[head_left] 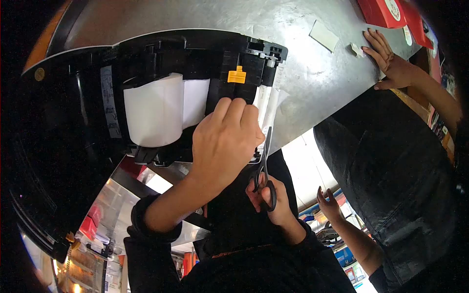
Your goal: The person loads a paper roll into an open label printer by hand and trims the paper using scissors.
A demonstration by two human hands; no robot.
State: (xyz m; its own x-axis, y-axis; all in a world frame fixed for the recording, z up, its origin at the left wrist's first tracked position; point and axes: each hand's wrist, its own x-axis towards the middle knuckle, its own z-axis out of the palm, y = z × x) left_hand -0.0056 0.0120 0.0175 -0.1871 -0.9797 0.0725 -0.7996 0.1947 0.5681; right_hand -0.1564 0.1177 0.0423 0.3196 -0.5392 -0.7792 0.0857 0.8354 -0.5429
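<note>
An opened black label printer [195, 39] holds a white paper roll [154, 115], with paper [195, 102] running off it toward the front. An orange tab [237, 75] sits in the printer. White paper [264, 105] sticks out along the front edge. My left hand [227, 139] is closed at this edge, fingers curled and thumb side against the paper; its exact grip is partly hidden. Below it, my right hand [276, 198] holds black-handled scissors [266, 168], fingers in the loops. The blades point up beside the paper, close to my left thumb.
The printer stands on a metal table [215, 14]. A pale rectangular piece [324, 36], a torn scrap [357, 50] and a red box [383, 12] lie on it. Another person in dark clothes [391, 185] stands at right, one hand [393, 63] on the table, the other hand [330, 207] lower.
</note>
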